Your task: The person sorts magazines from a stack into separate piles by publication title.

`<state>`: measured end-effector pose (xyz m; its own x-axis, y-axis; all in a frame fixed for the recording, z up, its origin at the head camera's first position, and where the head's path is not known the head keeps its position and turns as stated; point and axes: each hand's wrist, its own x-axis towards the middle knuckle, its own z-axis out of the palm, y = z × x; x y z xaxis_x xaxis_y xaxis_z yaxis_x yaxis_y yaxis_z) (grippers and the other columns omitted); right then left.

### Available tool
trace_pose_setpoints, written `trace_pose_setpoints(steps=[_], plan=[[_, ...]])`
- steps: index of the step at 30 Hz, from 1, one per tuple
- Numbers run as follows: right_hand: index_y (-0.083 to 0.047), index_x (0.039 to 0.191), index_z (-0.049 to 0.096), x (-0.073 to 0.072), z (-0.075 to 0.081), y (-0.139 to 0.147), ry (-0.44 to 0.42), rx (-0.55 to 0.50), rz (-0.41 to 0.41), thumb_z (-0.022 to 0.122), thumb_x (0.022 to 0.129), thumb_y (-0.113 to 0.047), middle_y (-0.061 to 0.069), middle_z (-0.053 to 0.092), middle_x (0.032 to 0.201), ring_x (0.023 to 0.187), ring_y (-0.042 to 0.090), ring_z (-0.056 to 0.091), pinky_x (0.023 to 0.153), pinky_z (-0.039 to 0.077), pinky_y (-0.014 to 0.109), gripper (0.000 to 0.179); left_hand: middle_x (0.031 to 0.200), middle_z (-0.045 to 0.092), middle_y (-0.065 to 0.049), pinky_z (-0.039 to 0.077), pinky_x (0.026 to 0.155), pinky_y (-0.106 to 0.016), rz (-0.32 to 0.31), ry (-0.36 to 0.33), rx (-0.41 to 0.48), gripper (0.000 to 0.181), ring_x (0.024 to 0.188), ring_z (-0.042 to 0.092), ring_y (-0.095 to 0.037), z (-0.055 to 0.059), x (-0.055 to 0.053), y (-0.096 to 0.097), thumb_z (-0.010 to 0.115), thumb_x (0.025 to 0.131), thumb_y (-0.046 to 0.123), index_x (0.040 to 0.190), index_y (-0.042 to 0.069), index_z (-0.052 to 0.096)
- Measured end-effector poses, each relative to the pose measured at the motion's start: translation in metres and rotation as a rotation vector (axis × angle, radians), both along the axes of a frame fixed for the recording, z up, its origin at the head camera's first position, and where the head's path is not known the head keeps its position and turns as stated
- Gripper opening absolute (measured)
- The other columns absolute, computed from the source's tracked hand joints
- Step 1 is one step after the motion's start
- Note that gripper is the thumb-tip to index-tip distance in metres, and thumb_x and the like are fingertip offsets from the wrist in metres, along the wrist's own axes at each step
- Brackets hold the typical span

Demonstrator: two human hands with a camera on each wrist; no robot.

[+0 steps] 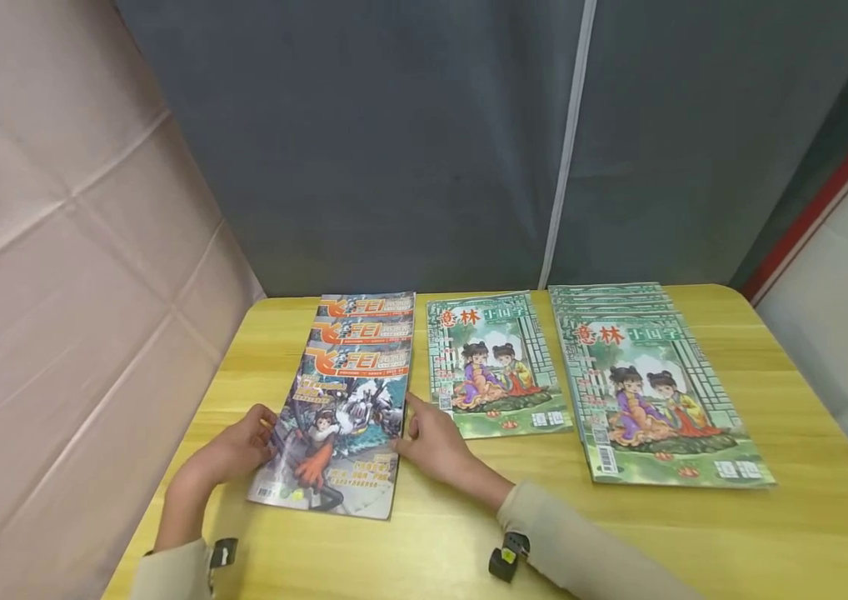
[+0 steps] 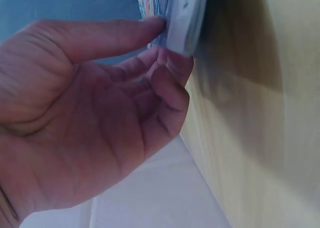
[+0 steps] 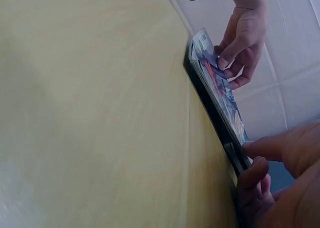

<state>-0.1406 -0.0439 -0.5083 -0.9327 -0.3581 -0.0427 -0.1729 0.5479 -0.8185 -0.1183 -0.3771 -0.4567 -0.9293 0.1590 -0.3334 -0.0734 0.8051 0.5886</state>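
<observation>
A comic magazine (image 1: 345,429) with an orange "FEI" title lies at the front of an overlapping column on the left, two matching magazines (image 1: 364,331) showing only their top strips behind it. My left hand (image 1: 240,446) pinches its left edge; in the left wrist view the thumb lies over the magazine edge (image 2: 185,25) and the fingers curl by its underside. At the right edge my right hand (image 1: 435,442) holds it between thumb and curled fingers. The right wrist view shows the magazine (image 3: 215,82) from the side, its near edge slightly off the table.
A single green magazine (image 1: 495,367) lies just right of my right hand. Farther right is an overlapping stack of green magazines (image 1: 664,408) with the same cover. The yellow wooden table (image 1: 461,533) ends at a dark grey curtain (image 1: 394,150); pale cloth walls (image 1: 79,292) flank it.
</observation>
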Motion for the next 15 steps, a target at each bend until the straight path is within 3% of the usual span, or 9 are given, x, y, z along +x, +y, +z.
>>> trace_pose_setpoints(steps=[8, 15], plan=[[0.005, 0.163, 0.030, 0.000, 0.001, -0.002, -0.009, 0.033, 0.012, 0.084, 0.090, -0.022, -0.007, 0.053, 0.064, 0.054, 0.008, 0.043, 0.051, 0.040, 0.021, 0.095, 0.108, 0.070, -0.017, 0.057, 0.078, -0.043, 0.053, 0.012, -0.128, 0.040, 0.092, 0.065, -0.025, 0.001, 0.001, 0.008, 0.066, 0.099, 0.010, 0.135, -0.004, 0.053], [0.004, 0.164, 0.027, -0.002, 0.000, -0.003, -0.021, 0.078, 0.020, 0.083, 0.091, -0.023, -0.009, 0.046, 0.056, 0.047, 0.007, 0.037, 0.045, 0.034, 0.019, 0.096, 0.104, 0.068, -0.017, 0.054, 0.072, -0.040, 0.044, 0.062, -0.209, 0.041, 0.086, 0.061, -0.024, 0.002, 0.001, 0.012, 0.067, 0.101, 0.017, 0.132, -0.008, 0.060]])
